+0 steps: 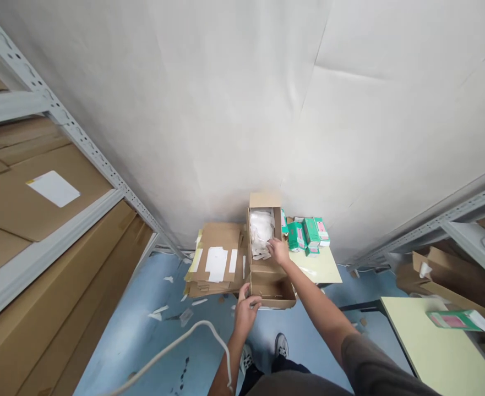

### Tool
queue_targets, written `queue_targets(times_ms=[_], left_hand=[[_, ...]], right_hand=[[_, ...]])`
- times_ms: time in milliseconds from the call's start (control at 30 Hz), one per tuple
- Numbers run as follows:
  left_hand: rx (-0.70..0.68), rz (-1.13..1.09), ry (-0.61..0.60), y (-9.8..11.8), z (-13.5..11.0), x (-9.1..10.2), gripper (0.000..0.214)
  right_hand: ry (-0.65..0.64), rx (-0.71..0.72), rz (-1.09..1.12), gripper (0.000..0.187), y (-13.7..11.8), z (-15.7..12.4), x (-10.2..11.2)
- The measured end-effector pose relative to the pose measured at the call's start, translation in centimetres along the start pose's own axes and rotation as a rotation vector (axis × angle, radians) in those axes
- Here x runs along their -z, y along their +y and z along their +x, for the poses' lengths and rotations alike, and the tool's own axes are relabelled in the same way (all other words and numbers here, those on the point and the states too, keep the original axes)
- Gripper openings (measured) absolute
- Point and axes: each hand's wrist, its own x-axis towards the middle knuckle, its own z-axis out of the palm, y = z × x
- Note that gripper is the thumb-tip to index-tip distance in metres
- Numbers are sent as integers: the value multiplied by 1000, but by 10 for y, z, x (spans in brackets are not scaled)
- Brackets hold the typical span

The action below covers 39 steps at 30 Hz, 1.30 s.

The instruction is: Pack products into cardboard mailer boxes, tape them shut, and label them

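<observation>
An open cardboard box (272, 286) rests on a small pale table (320, 269), with white packing material (261, 231) in its far end. My right hand (278, 251) reaches into the box and touches the white material, fingers curled. Gripping the box's near left corner is my left hand (246, 312). Several green and pink small cartons (306, 235) stand on the table right of the box.
A stack of flattened cardboard (217, 258) lies left of the box. Metal shelving with large cartons (39, 220) runs along the left, more shelving (452, 220) on the right. Another pale table (432, 341) holds a green carton (452, 319). Paper scraps litter the blue floor (143, 330).
</observation>
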Motion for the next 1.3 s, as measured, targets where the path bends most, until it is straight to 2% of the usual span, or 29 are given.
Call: queue_targets(times_ms=[100,167,267,367,433,500,600,667,767,900,1033,1167,1233,1300], left_hand=[[-29,-6,22,-3,-5,-4,8],[-46,-7,25,-1,-8,-5,10],[-72,-5,5,9,-14,-7,12],[-94,29,-22,23,-22,-11,12],[-112,61,-52,32,-27,-18,14],[-138,79,-89,42,-30,-30,19],[-189,80,-162,59,-31,-65,29],[-231,80,-226,74,-31,-100,35],[-309,129,-340,99,-35,-169,36],[-416,200,-507,131,-54,-280,34],[-472,161,-767,162,-86,-400,32],[-499,198,-1022,195,-122,-517,18],[-522,195,-1121,209,-138,-572,15],[-534,191,-1204,218,-148,-623,13]], right_hand=[[126,115,205,28,8,-59,1],[136,115,292,28,14,-101,-6],[-24,23,365,28,25,-153,-19],[-146,-53,439,64,39,-184,-22],[-107,-78,488,69,51,-197,-13],[-18,-70,521,60,69,-209,5],[101,-54,522,51,107,-235,43],[164,-75,512,49,143,-259,70],[261,-168,496,47,208,-308,104],[398,-398,452,47,304,-397,131],[556,-664,415,50,381,-509,140],[701,-937,395,49,425,-606,138],[756,-1044,390,50,438,-636,138],[786,-1121,392,52,449,-650,139]])
